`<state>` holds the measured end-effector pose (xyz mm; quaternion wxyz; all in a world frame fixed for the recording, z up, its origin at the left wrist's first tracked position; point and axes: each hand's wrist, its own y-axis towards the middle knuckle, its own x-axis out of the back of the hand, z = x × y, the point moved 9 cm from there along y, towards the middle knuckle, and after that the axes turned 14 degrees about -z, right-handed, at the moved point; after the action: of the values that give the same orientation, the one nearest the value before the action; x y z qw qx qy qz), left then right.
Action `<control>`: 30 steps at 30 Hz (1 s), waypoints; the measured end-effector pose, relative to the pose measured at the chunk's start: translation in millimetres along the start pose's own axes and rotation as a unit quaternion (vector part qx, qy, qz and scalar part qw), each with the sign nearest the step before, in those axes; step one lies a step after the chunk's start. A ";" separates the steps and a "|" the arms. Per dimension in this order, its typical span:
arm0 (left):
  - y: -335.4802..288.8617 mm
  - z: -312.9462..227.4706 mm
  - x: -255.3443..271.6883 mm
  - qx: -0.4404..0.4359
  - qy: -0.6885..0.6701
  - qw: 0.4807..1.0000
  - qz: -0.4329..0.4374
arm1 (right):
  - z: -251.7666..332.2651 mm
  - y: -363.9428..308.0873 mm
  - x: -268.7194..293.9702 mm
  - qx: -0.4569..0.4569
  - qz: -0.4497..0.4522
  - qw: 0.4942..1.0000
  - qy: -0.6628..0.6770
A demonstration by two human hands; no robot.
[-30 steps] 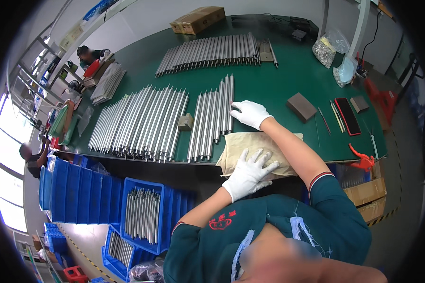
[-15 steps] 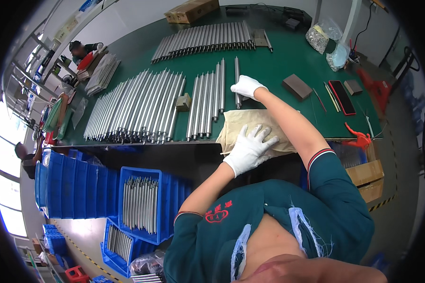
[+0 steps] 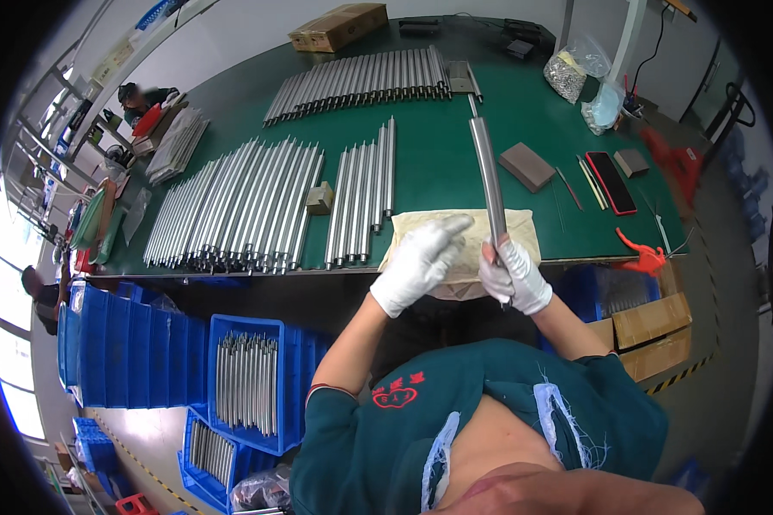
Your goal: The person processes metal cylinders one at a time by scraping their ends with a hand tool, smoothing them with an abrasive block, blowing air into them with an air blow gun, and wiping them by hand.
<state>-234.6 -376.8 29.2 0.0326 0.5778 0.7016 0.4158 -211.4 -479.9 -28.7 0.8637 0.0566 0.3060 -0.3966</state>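
Observation:
In my right hand [image 3: 517, 276] is a steel shaft [image 3: 488, 167] with narrower ends. The gloved fingers wrap round its lower part, and it stands tilted, its top leaning away over the green table. My left hand [image 3: 423, 262], also in a white glove, is to the left of the shaft and apart from it. Its fingers are stretched toward the shaft, slightly blurred, and hold nothing. Beneath both hands lies a cream cloth [image 3: 524, 225] at the table's front edge. Left of the cloth, a short row of similar shafts [image 3: 358, 206] rests on the table.
More shafts lie in a large group [image 3: 232, 206] at left and a far row [image 3: 361, 77]. A small block [image 3: 319, 199] sits between groups. Right are a brown block [image 3: 526, 166], a phone [image 3: 611, 182] and red-handled pliers [image 3: 640, 255]. Blue crates [image 3: 288, 386] stand below left.
My right hand has lifted the shaft off the table and drawn it back toward me over the cloth. My left hand has risen from the cloth and shifted left.

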 end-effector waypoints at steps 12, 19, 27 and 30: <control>11.1 45.6 4.1 0.375 -0.161 0.909 -0.085 | -114.0 -56.1 29.2 -0.085 -0.009 0.996 -0.020; -28.8 49.1 14.7 0.446 -0.115 0.879 -0.127 | -128.6 -65.1 44.1 -0.111 -0.024 0.993 -0.038; -121.2 49.7 -105.0 0.496 -0.353 0.793 0.028 | -149.6 -64.3 52.0 -0.181 -0.019 0.981 0.065; -130.9 59.1 -114.1 0.529 -0.373 0.762 0.005 | -156.9 -68.6 56.1 -0.209 -0.036 0.967 0.143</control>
<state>-268.4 -438.3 -140.2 -0.0215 0.6158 0.7400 -0.2697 -308.7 -509.6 -177.5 0.7885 -0.0804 0.5045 -0.3424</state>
